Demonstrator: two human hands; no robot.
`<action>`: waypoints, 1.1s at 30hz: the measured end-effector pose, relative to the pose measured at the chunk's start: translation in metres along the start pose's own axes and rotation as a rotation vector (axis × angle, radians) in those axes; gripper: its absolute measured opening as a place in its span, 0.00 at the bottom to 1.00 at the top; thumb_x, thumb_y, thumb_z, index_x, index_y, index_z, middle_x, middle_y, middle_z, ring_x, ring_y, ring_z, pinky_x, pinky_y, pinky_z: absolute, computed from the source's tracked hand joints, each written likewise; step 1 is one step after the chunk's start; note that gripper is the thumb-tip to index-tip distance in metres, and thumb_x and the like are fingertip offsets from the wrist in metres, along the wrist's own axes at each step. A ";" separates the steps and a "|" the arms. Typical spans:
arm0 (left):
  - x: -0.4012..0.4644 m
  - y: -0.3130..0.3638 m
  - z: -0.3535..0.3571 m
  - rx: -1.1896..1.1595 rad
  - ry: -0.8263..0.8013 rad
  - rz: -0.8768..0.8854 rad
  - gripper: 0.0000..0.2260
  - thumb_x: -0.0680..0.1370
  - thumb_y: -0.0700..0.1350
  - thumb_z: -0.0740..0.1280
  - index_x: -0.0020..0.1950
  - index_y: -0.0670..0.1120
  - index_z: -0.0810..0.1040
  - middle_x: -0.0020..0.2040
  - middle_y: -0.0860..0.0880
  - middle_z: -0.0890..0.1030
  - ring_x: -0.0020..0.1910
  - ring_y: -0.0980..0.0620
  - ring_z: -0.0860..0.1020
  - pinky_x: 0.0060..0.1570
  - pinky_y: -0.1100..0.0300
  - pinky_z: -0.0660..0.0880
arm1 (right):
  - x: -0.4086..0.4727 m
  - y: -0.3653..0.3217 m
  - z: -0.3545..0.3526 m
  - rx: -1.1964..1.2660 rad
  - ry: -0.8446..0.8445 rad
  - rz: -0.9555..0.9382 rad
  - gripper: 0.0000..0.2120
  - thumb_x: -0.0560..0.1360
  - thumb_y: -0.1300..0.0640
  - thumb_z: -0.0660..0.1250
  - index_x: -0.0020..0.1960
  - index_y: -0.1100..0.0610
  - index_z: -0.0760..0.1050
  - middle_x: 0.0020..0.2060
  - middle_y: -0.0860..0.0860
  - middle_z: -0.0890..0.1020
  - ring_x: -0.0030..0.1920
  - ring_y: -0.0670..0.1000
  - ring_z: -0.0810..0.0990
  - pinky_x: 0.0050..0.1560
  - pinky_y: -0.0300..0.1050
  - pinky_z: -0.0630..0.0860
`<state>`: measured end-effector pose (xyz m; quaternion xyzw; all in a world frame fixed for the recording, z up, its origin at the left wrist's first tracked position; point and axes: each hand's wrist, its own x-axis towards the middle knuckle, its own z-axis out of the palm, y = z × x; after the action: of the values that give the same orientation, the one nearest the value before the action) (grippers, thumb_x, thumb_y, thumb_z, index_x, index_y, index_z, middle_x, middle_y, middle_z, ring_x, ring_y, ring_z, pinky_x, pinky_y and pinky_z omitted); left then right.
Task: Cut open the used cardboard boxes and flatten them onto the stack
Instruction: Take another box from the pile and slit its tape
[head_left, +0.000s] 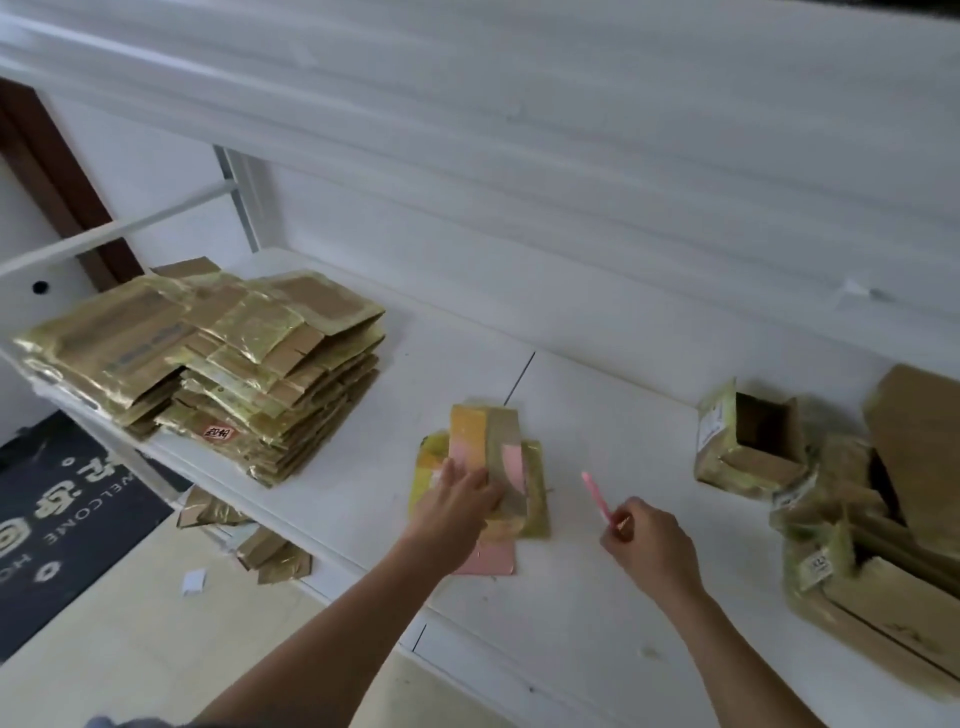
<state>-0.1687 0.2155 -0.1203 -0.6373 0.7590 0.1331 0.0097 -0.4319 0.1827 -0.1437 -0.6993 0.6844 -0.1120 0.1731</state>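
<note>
A small cardboard box (498, 447), partly opened with pink and yellow panels and tape on it, lies on the white shelf (597, 571) in the middle. My left hand (454, 506) presses on its near left side and grips it. To the right, my right hand (652, 545) holds a thin pink cutter (597, 496), its tip pointing up and left, a short gap from the box. The stack of flattened boxes (223, 353), covered in shiny tape, sits at the shelf's left end.
Several uncut taped boxes (753, 447) are piled at the right end of the shelf. Cardboard scraps (260, 551) lie on the floor under the shelf's left part, beside a dark welcome mat (62, 525). A white wall stands close behind.
</note>
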 end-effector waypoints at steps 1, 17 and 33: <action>-0.002 0.006 -0.002 0.040 0.001 0.006 0.18 0.78 0.48 0.68 0.68 0.51 0.72 0.66 0.52 0.73 0.69 0.43 0.67 0.55 0.50 0.77 | 0.003 -0.003 -0.004 0.177 0.048 0.064 0.07 0.71 0.55 0.71 0.41 0.52 0.73 0.33 0.46 0.79 0.34 0.49 0.79 0.32 0.43 0.69; -0.006 -0.030 -0.019 0.006 0.026 0.127 0.30 0.70 0.60 0.73 0.67 0.49 0.74 0.71 0.48 0.68 0.66 0.45 0.71 0.67 0.50 0.62 | 0.043 -0.140 0.055 0.929 0.163 -0.006 0.05 0.78 0.61 0.68 0.48 0.51 0.78 0.46 0.47 0.84 0.49 0.49 0.83 0.48 0.47 0.80; 0.002 -0.044 -0.012 -0.070 -0.064 0.134 0.39 0.71 0.60 0.73 0.76 0.47 0.64 0.78 0.50 0.60 0.78 0.49 0.54 0.76 0.48 0.43 | 0.047 -0.146 0.048 0.600 0.082 -0.207 0.09 0.78 0.63 0.66 0.41 0.52 0.73 0.36 0.46 0.79 0.36 0.39 0.77 0.33 0.28 0.69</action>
<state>-0.1242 0.2043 -0.1173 -0.5802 0.7943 0.1803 0.0030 -0.2768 0.1410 -0.1335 -0.6779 0.5526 -0.3539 0.3315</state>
